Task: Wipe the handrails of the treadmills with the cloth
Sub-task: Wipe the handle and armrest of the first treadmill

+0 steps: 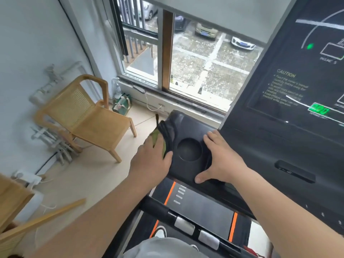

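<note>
A green and dark cloth (158,135) is held in the left hand (150,162) and pressed against the left edge of the black console tray (186,121) of the treadmill. The cloth is bunched round the fingers, which are mostly hidden by it, while the thumb is laid on the tray's top just beside the round cup holder (189,149). The right hand (222,159) is rested flat on the tray to the right of the cup holder, with its fingers spread and straight and the thumb set at the tray's near edge; nothing is gripped by it. The black handrail (158,207) is seen lower down, near the person's body, with silver plates (184,225) fitted along it, and it is well apart from the cloth. The dark screen (297,81) with green lights is raised at the right. A wooden chair (89,118) is placed on the floor at the left, below the window (204,62).
</note>
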`<state>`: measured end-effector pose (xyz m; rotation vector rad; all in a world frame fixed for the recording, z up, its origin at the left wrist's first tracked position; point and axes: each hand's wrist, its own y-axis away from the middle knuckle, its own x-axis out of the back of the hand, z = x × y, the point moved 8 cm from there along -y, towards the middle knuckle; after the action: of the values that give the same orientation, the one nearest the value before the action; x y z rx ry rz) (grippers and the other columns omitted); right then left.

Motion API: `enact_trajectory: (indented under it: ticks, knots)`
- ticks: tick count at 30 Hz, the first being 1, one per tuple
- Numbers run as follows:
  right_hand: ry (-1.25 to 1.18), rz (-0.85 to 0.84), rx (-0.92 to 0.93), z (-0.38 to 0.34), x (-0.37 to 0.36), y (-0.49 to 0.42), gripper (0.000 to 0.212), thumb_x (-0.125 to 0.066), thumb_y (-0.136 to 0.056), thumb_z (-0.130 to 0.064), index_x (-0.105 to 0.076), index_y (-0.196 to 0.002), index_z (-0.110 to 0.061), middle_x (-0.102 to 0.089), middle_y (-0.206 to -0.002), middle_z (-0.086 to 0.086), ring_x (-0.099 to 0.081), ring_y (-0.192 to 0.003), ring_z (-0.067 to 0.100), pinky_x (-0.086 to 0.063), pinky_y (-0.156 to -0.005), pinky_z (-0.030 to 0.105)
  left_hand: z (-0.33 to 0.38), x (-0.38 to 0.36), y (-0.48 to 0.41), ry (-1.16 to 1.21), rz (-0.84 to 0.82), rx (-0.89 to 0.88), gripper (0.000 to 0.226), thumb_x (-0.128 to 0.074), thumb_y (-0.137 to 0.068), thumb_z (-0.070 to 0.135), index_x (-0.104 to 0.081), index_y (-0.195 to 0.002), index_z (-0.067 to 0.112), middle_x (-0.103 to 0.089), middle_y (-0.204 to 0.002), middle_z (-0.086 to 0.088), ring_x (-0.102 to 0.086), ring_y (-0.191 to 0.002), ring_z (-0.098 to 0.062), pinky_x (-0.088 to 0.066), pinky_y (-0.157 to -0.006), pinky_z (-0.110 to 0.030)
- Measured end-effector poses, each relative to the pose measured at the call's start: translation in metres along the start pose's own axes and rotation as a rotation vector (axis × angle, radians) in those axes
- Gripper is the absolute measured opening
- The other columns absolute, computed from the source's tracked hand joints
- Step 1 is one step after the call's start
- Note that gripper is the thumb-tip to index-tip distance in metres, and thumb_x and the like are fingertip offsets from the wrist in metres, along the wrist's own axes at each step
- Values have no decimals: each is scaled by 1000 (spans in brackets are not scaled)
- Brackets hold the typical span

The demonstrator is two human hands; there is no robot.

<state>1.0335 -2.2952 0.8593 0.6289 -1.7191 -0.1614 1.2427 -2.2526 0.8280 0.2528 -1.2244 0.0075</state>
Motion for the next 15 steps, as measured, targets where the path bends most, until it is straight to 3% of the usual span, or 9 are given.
enact_trajectory:
  ticks: [5, 8, 10, 13, 15]
  knots:
    - [-57, 14, 21, 4, -5, 1, 146, -92, -55, -65, -6, -166, -26, 12, -170, -18, 23, -152, 0, -31, -121, 40, -29, -2, 44, -129, -60, 96, 61, -36, -101, 60, -31, -147, 19, -57, -124, -9, -60, -106, -31, -55, -83, -43]
    - [-22, 51, 23, 2, 2, 5, 142, -91, -55, -66, -10, -165, -27, 8, -172, -15, 17, -155, 4, -35, -118, 42, -25, 3, 6, 28, -110, 212, 48, -32, -102, 59, -47, -123, 18, -62, -115, -11, -60, -102, -34, -50, -82, -42]
    - [82, 142, 10, -3, 7, 16, 133, -89, -57, -69, -21, -163, -27, -4, -172, -7, 0, -159, 15, -39, -117, 43, -25, 7, 0, 167, -78, 253, 52, -31, -101, 61, -51, -122, 19, -64, -117, -10, -60, -105, -35, -51, -89, -46]
    - [203, 365, 229, -34, -3, 45, 91, -88, -73, -52, -50, -149, -20, -42, -156, 4, -36, -146, 24, -49, -108, 43, -20, 9, 43, 83, 55, 207, 51, -37, -101, 60, -47, -133, 21, -60, -121, -8, -58, -108, -34, -50, -85, -44]
    - [75, 417, 385, -54, -23, 67, 59, -83, -82, -41, -64, -134, -20, -59, -128, -2, -54, -123, 23, -55, -87, 39, -25, 2, 88, -1, 110, 200, 50, -40, -102, 57, -43, -139, 23, -58, -129, -6, -55, -112, -32, -50, -86, -44]
